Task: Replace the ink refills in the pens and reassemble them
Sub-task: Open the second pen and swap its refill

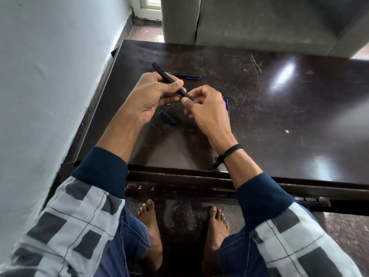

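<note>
My left hand (151,96) grips a black pen barrel (161,71) that slants up to the left above the table. Thumb and forefinger of my right hand (205,108) pinch the barrel's lower front end (184,94). A black pen cap (168,118) lies on the table below my hands. A second black pen with a blue clip (189,76) lies behind my left hand. Two thin blue refills (227,104) stick out from behind my right hand.
The dark, scratched wooden table (279,120) stands against a white wall (50,86) on the left. A grey sofa (259,23) stands behind its far edge. My bare feet rest on the floor under the near edge.
</note>
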The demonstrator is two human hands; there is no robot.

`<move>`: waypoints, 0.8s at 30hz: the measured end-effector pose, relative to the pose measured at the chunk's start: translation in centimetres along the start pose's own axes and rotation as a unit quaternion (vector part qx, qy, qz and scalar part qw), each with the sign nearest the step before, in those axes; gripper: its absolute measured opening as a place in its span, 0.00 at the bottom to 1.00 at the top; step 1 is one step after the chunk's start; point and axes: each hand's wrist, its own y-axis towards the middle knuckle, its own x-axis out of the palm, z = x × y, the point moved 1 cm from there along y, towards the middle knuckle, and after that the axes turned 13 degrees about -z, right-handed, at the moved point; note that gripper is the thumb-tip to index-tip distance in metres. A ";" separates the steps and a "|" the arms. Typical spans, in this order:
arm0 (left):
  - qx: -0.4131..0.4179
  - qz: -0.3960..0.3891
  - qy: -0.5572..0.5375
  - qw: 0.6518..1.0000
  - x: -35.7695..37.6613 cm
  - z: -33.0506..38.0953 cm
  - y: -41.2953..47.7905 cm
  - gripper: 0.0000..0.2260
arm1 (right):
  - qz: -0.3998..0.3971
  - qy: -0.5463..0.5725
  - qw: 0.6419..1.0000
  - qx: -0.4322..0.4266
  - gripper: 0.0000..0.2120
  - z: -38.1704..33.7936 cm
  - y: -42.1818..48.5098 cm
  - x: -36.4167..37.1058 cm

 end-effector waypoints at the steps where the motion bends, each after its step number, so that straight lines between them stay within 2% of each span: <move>1: 0.000 -0.001 0.000 1.000 0.0 0.0 0.0 0.02 | 0.000 0.002 1.000 0.001 0.05 0.1 0.1 0.0; 3: 0.000 -0.002 0.002 1.000 0.1 0.1 0.0 0.02 | -0.007 -0.004 1.000 0.006 0.04 0.0 0.1 0.0; 8: 0.001 -0.001 0.001 1.000 0.0 0.1 -0.1 0.01 | -0.011 -0.025 0.999 0.017 0.10 -0.3 -0.1 -0.2; 15: 0.002 0.000 0.002 1.000 0.0 0.1 -0.1 0.01 | 0.006 -0.019 1.000 0.002 0.05 -0.1 0.0 -0.1; 20: 0.002 -0.007 0.004 1.000 0.0 0.1 -0.1 0.01 | -0.016 -0.038 0.999 0.014 0.09 -0.4 -0.2 -0.4; 24: 0.007 -0.002 0.003 1.000 -0.3 0.1 0.0 0.01 | -0.002 -0.033 0.999 0.000 0.07 -0.3 -0.2 -0.1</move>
